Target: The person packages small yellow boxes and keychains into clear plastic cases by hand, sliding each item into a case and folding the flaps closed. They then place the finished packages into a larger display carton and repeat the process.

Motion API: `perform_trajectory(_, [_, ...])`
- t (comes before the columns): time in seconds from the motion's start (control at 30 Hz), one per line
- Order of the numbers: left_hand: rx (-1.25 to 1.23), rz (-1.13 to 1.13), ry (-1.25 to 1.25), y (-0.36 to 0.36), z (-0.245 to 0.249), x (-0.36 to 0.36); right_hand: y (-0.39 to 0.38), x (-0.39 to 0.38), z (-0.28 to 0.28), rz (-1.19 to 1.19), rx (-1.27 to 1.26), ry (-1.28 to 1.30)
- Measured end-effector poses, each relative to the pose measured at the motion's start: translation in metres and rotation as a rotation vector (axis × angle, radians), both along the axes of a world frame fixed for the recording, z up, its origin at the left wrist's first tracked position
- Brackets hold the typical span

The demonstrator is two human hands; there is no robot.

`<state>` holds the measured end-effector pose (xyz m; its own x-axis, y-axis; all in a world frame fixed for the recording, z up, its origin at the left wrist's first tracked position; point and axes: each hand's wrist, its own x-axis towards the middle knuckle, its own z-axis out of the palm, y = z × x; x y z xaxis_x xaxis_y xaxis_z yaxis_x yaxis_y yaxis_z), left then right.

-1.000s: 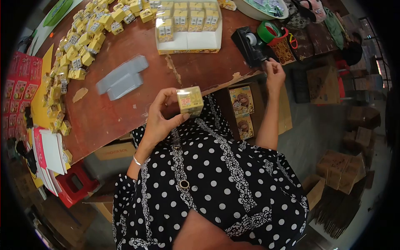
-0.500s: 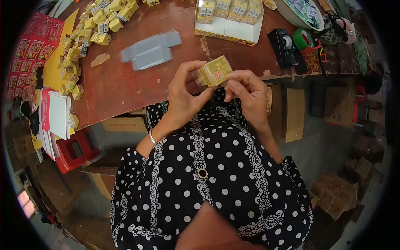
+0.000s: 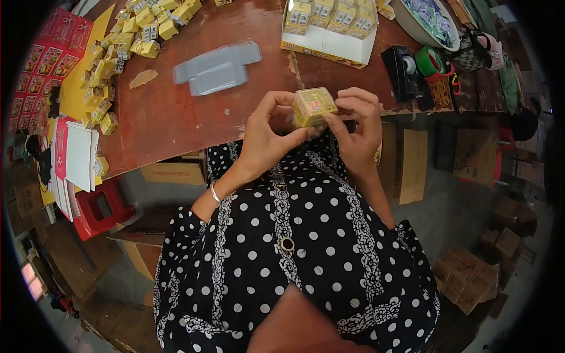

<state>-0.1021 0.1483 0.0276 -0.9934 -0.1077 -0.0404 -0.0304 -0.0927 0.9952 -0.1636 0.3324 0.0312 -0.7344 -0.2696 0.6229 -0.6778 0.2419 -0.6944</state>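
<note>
A small yellow box [image 3: 313,107] in a clear plastic cover is held above the table's front edge, one printed face turned up. My left hand [image 3: 266,134] grips it from the left, with the thumb along its lower side and the index finger behind it. On the right side, the thumb and fingers of my right hand [image 3: 358,126] close on the box's corner. Beyond the hands, flat clear plastic sleeves [image 3: 218,67] lie on the red-brown table [image 3: 176,126].
Many yellow boxes [image 3: 150,29] pile up at the back left, near printed red sheets [image 3: 50,59]. A white display tray [image 3: 329,44] holds more boxes. To the right are a tape dispenser [image 3: 403,73], green tape [image 3: 428,62] and a bowl [image 3: 429,23] of small packets.
The box has tipped and turned in my hands, so its top shows differently. My right fingers have lifted and spread along its right side. The view has shifted slightly.
</note>
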Motion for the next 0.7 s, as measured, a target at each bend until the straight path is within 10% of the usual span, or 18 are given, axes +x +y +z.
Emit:
perform_trajectory(0.3, [0.124,-0.072,-0.076,0.000,-0.005,0.000,0.010,-0.026,-0.019,0.308,0.192,-0.076])
perform_trajectory(0.4, [-0.014,-0.002,0.059,0.001,-0.003,0.000,0.009,-0.017,-0.015,0.453,-0.101,-0.620])
perform_trajectory(0.47, [-0.569,0.090,0.548,-0.004,-0.003,-0.006,0.024,-0.029,-0.024,0.548,-0.198,-0.713])
perform_trajectory(0.7, [-0.591,0.105,0.743,-0.002,-0.021,-0.013,0.031,-0.038,-0.016,0.565,-0.201,-0.986])
